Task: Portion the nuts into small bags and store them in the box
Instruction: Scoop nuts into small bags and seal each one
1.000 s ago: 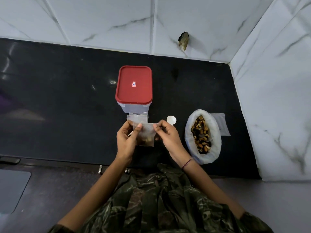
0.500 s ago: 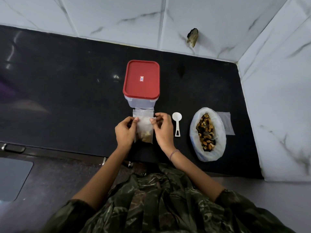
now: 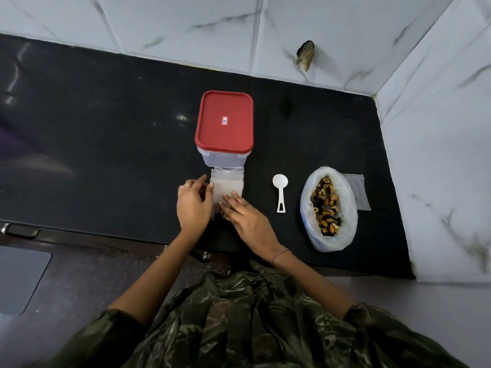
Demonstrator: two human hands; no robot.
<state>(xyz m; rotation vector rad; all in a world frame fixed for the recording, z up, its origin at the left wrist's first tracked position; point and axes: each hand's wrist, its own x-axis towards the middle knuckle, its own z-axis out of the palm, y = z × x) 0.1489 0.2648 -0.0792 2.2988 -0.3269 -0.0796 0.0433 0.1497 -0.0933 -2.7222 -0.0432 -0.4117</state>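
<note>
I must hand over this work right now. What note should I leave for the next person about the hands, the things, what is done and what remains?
Left hand: touches the left edge of the small bag; whether it pinches is unclear.
Right hand: flat, pressing that bag on the counter.
Box: just behind the bag, red lid on. White spoon and open sack of nuts to the right.
Done: this bag has nuts in it.
Left: open the box, store the bag, fill more.

We are seeing a black table carrying a red-lidded box, small clear bags lying just before it, a white spoon, an open bag of nuts, and a flat clear bag beside that.
</note>
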